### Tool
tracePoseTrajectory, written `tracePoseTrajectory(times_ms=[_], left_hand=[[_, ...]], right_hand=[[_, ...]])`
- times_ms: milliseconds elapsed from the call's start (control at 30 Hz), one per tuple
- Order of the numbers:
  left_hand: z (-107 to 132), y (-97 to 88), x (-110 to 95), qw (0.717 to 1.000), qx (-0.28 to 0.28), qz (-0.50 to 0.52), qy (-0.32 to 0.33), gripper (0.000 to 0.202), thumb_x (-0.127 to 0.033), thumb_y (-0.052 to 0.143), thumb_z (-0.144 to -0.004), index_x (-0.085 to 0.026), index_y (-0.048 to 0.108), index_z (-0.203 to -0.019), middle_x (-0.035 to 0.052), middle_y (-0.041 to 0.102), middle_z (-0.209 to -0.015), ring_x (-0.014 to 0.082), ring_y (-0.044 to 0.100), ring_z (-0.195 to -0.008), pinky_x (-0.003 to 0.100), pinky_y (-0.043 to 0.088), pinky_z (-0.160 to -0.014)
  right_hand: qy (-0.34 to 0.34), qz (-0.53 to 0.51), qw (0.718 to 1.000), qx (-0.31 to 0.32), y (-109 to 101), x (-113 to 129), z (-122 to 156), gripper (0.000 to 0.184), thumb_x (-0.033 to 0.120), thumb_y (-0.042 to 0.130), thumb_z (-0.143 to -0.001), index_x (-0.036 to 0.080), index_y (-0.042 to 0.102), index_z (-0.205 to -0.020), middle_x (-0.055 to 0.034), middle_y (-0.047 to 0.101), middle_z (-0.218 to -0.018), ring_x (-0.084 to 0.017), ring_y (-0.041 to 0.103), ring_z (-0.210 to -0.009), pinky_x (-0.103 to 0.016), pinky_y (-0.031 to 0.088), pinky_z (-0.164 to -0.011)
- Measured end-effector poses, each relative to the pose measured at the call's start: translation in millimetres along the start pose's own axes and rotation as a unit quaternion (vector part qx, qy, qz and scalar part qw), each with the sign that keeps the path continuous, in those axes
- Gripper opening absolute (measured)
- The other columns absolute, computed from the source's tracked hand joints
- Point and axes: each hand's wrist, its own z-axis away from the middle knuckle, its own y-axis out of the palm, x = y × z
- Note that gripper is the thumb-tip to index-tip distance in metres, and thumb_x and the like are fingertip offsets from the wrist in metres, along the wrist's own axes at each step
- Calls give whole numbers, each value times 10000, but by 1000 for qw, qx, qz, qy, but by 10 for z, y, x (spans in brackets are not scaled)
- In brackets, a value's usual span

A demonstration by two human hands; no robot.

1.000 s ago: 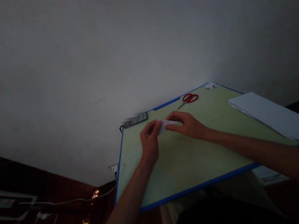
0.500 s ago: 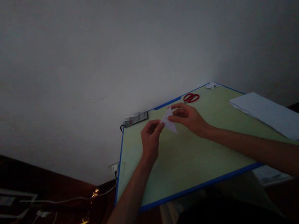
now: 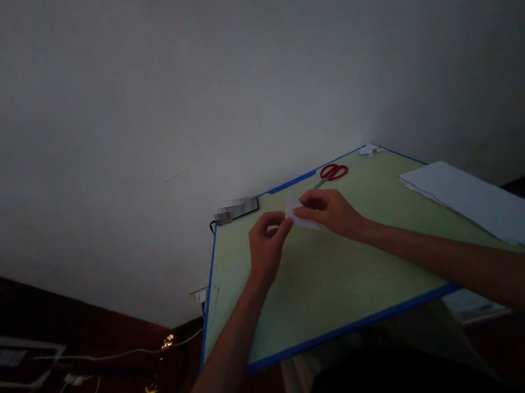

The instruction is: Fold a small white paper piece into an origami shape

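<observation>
In the head view there are two hands and, between them, one small piece of folded paper [image 3: 293,203]. The left hand [image 3: 265,243] has its grip clamped on the paper's left side, thumb and fingertips together at its edge. The right hand [image 3: 339,213] has its grip clamped too, its thumb lying across the paper's near face. The paper thus sits right at both grips, above the middle of the one tabletop [image 3: 357,274], with one pointed corner standing up between the fingers and another part reaching below the right thumb.

Just beyond the right hand lies one pair of scissors [image 3: 326,178] with two red handle loops. One dark device [image 3: 244,207] lies at the far left corner, partly pixelated. Scraps [image 3: 370,150], too small to count, lie in the far right corner. White sheets [image 3: 492,207], their number unclear, overhang the right edge.
</observation>
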Motion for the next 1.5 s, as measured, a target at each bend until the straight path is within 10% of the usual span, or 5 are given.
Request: tracePoseTrajectory(times_ms=[1500], left_hand=[[35,-57,-30,980,69,-166,88,209,-383,752,-839,-183,772,-781,51,737,-747,174,623,-699,298,486,-700]], right_hand=[[-102,202,971,77,-112,66,12,102,246,654,-775,175,653,-701,1,646,-667,-143,563,-643,-273,435,-648]])
